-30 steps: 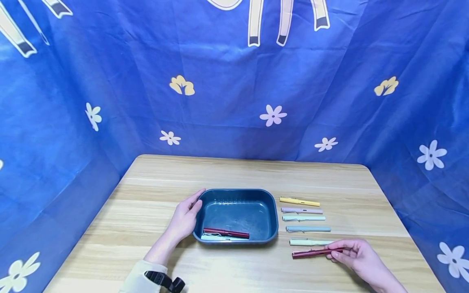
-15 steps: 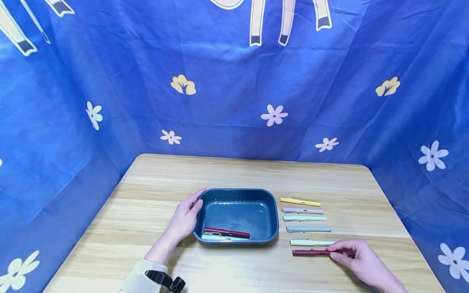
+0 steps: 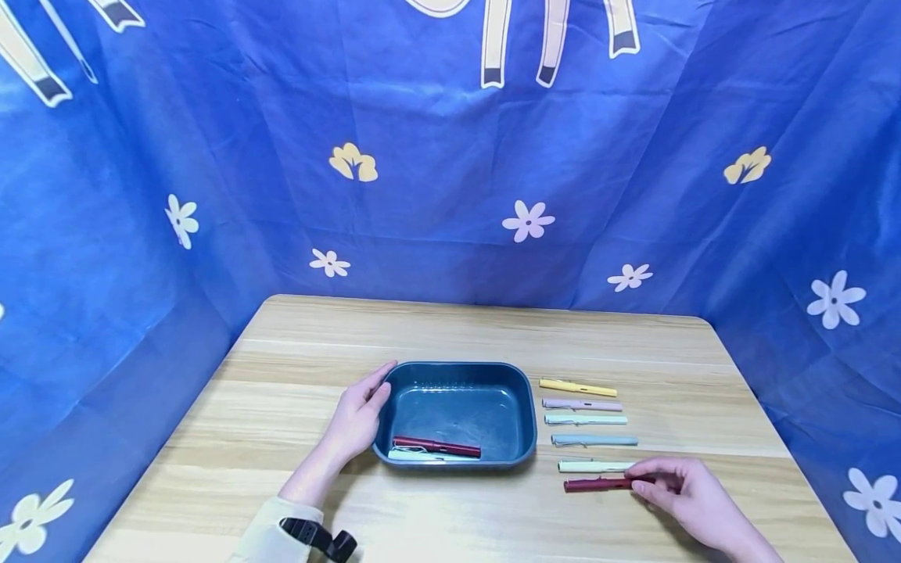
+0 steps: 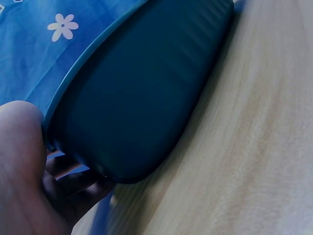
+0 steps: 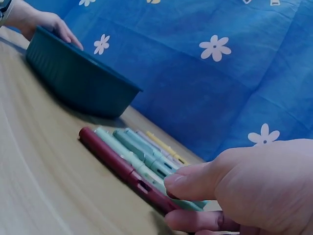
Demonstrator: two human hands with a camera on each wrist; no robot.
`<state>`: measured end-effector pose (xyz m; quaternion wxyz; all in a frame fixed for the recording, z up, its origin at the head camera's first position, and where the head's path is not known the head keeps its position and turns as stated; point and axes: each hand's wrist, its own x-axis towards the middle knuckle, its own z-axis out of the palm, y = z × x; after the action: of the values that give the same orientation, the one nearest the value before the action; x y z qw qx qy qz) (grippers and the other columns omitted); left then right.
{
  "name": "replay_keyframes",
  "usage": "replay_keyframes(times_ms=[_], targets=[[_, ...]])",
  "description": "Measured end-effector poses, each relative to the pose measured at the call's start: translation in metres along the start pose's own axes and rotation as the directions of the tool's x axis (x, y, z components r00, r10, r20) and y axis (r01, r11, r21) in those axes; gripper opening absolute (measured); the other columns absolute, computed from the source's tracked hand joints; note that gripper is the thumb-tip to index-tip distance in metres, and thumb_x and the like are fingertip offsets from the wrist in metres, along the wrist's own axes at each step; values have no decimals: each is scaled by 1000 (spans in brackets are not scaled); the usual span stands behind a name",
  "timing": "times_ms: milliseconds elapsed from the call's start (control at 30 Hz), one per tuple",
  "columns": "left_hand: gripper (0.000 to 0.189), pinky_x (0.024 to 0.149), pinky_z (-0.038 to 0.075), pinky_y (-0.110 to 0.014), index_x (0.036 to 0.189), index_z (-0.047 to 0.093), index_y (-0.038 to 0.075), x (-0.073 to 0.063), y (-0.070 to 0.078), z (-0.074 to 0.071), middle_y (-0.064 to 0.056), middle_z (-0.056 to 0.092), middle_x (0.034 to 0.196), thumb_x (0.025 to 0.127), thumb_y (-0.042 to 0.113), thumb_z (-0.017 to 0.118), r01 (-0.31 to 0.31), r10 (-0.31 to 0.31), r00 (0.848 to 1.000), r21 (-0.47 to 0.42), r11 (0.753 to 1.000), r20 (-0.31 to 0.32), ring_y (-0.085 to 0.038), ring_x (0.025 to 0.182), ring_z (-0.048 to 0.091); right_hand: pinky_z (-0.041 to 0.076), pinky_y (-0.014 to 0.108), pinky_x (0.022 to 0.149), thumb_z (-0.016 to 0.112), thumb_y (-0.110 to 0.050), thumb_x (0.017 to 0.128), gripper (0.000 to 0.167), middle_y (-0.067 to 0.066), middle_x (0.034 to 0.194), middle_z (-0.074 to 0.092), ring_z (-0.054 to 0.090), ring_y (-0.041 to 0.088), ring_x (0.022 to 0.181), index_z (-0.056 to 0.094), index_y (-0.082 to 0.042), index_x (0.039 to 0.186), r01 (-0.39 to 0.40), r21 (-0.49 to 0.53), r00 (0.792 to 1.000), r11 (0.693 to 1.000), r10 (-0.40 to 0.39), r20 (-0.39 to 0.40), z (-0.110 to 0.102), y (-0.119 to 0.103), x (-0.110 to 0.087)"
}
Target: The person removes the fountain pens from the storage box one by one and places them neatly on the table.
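My left hand (image 3: 355,418) grips the left end of a dark teal plastic bin (image 3: 461,410), its thumb at the rim and other fingers against the outer wall. Inside the bin, along the near wall, lie a dark red pen (image 3: 443,448) and a pale mint pen (image 3: 422,456). To the right, my right hand (image 3: 683,500) pinches the right end of another dark red pen (image 3: 598,485) between thumb and fingers, low at the tabletop. This pen is nearest in a column of roughly parallel pens; a pale green pen (image 3: 591,467) lies just beyond it.
Farther back in the column are a blue pen (image 3: 594,440), a mint pen (image 3: 587,420), a lavender pen (image 3: 584,404) and a yellow pen (image 3: 577,387). The wooden table (image 3: 317,336) ends at a blue patterned curtain (image 3: 436,219) behind and at both sides.
The dark red pen in my right hand has come down and straightened from a slight tilt to lie nearly parallel with the pale green pen. My left hand and the bin have stayed put.
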<state>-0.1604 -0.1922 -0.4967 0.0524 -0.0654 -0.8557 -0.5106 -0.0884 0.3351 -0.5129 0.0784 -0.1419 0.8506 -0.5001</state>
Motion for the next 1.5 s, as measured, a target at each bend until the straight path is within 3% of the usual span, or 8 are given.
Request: replay_keyframes(times_ms=[167,333,433,533,833,1000,1233,1500], targets=[[44,125,29,-54,156,50,0,0,1,0,-19,46,160,113,9,45,-3,3,1000,-1,1000,-3,-38,149,40,44,28,37,74,-5,99,16,8,78,72,58,8,56,76,1,113,12,54,1000,998,-12,-2,-4,-12,-1],[44,125,29,-54,157,49,0,0,1,-1,-19,45,161,113,9,45,5,-5,1000,-6,1000,3,-37,150,39,59,34,52,72,0,99,16,14,87,76,71,24,66,75,4,114,86,97,996,992,-83,-30,-6,-24,2],[44,125,29,-54,157,49,1,0,2,-1,-19,45,161,113,9,45,8,-8,1000,0,1000,4,-37,150,39,64,39,60,71,3,98,15,17,93,77,73,26,71,75,4,113,128,127,991,984,-121,-57,-7,-31,6],[44,125,29,-54,157,50,2,0,2,-1,-19,46,161,113,9,45,8,-8,1000,4,1000,4,-37,149,40,63,37,60,70,6,98,16,19,99,77,73,24,71,75,3,113,178,135,983,975,-169,-75,-8,-39,11],[44,125,30,-54,156,50,1,0,2,0,-20,47,160,113,8,45,1,0,1000,7,1000,-2,-38,149,40,63,36,59,70,2,99,15,17,91,75,73,28,72,75,3,114,155,179,986,972,-141,-85,-4,-64,25],[44,125,30,-54,156,50,1,0,2,0,-20,47,159,113,9,45,6,-6,1000,3,1000,-2,-38,149,40,65,39,63,70,5,99,15,13,93,76,73,30,73,75,3,113,204,201,978,958,-191,-81,3,-73,35],[44,124,30,-55,156,50,1,0,2,0,-20,48,159,113,9,45,5,-5,1000,-1,1000,-6,-38,149,40,66,44,70,70,2,100,15,18,99,75,76,25,77,73,5,115,201,278,980,939,-194,-52,18,-89,55],[44,125,30,-55,156,50,2,-1,1,0,-20,48,159,114,10,45,14,-14,1000,-2,1000,-2,-38,149,40,66,41,69,72,-1,99,15,21,103,76,75,37,81,74,3,113,235,288,968,928,-250,17,48,-110,83]])
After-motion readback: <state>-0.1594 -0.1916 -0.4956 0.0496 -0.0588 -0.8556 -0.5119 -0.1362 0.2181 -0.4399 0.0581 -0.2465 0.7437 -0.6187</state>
